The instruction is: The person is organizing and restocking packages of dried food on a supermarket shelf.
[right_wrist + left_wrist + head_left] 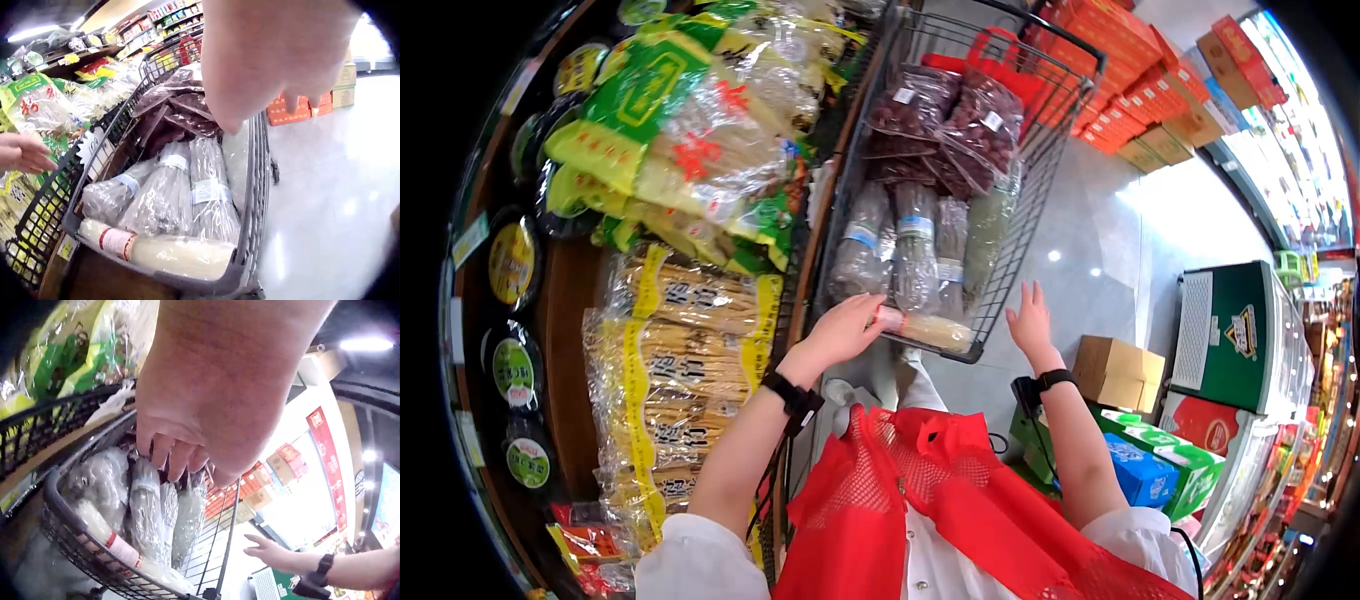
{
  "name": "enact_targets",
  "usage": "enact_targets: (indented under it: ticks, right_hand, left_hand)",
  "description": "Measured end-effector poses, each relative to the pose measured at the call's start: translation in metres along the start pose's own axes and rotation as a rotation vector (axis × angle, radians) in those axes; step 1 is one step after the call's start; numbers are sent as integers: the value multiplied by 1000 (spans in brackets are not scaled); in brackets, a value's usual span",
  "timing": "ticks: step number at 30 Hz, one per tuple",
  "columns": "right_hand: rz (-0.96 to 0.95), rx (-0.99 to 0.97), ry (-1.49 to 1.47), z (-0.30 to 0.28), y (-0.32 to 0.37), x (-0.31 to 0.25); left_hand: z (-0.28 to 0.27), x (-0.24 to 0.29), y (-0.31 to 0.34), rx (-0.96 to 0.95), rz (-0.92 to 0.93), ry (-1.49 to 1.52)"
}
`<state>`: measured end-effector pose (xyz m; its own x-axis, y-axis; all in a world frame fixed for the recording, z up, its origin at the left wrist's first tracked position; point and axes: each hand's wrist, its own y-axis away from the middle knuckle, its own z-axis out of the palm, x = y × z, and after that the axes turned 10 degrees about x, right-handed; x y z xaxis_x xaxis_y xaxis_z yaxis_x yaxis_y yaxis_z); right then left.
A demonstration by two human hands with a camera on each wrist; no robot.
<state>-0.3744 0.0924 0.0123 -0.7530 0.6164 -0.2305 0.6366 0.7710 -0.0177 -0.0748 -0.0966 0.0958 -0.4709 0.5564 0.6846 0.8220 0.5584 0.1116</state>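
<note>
A black wire shopping cart [1000,270] stands in front of me, loaded with clear packs of grey noodles [915,250], bags of dark red dried fruit [960,125] and a long white noodle pack [925,330] lying across its near end. My left hand [870,312] reaches over the cart's near left corner, its fingers [172,453] loosely extended just above the packs and gripping nothing. My right hand [1030,305] hovers beside the cart's right wall with fingers spread, empty. From the right wrist, the white noodle pack [169,251] lies below the right hand [262,106].
Shelves on the left hold bagged dried bean-curd sticks [690,350] and green-labelled packs [660,110], close against the cart. Red cartons [1120,70] are stacked beyond it. A cardboard box [1115,370], a chest freezer [1235,335] and blue-green cartons [1160,465] stand on the right, across a glossy grey floor [1090,240].
</note>
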Motion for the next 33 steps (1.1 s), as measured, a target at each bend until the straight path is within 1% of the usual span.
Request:
enact_targets:
  ticks: [2, 3, 4, 6, 7, 8, 9, 10, 11, 12, 13, 14, 16, 18, 19, 20, 21, 22, 23, 24, 26, 27, 32, 33]
  right_hand:
    - [-53, 27, -159, 8, -16, 6]
    - [-40, 20, -159, 8, -24, 5]
    - [-19, -17, -178, 5, -32, 1]
    - [17, -54, -203, 4, -45, -7]
    - [57, -125, -180, 6, -51, -9]
    - [97, -196, -156, 8, -58, -11]
    - [111, -203, -157, 9, -65, -16]
    - [171, -298, -84, 8, -67, -21]
    - [229, -395, -10, 9, -68, -24]
    - [242, -410, -9, 13, -69, -27]
    - [286, -474, 55, 19, -72, -30]
    - [327, -537, 119, 22, -76, -31]
    - [340, -585, 125, 23, -77, -28]
    - [269, -612, 62, 18, -78, -24]
    - [271, -616, 69, 14, -81, -23]
    - [273, -671, 23, 10, -84, -23]
    - [277, -725, -23, 9, -87, -22]
    - [279, -727, -17, 13, -88, -18]
    - [287, -773, -56, 18, -89, -14]
    - [292, -820, -93, 19, -92, -13]
    - [296, -861, -87, 20, -96, -11]
    - [298, -898, -86, 19, -97, -12]
    - [325, -904, -7, 14, -101, -22]
    - [331, -894, -6, 12, -101, -24]
  left_hand:
    - [35, -14, -26, -58, -34, -4]
    - [45, -12, -38, -109, -103, 3]
    - [58, -12, -47, -123, -102, 4]
    - [84, -18, -65, -64, -222, 9]
    - [94, -21, -75, -47, -285, 83]
    - [104, -26, -84, -59, -281, 80]
    - [111, -26, -93, -10, -372, 86]
    - [121, -27, -99, 36, -467, 93]
    - [138, -41, -106, 62, -497, 81]
    - [144, -39, -112, 42, -501, 82]
    - [149, -35, -119, 78, -513, 1]
    - [152, -33, -128, 117, -523, -81]
    - [157, -31, -144, 86, -509, -50]
    - [165, -23, -162, 10, -650, -189]
    - [168, -23, -170, -28, -711, -247]
    - [169, -21, -176, -28, -712, -240]
    - [167, -18, -181, -9, -786, -250]
    - [167, -15, -185, 9, -860, -258]
    - [169, -18, -191, 34, -885, -313]
    - [169, -22, -195, 32, -887, -307]
    - [168, -31, -200, 160, -793, -303]
    - [167, -31, -205, 182, -799, -356]
    - [150, -42, -218, 154, -859, -315]
    - [143, -43, -217, 128, -877, -246]
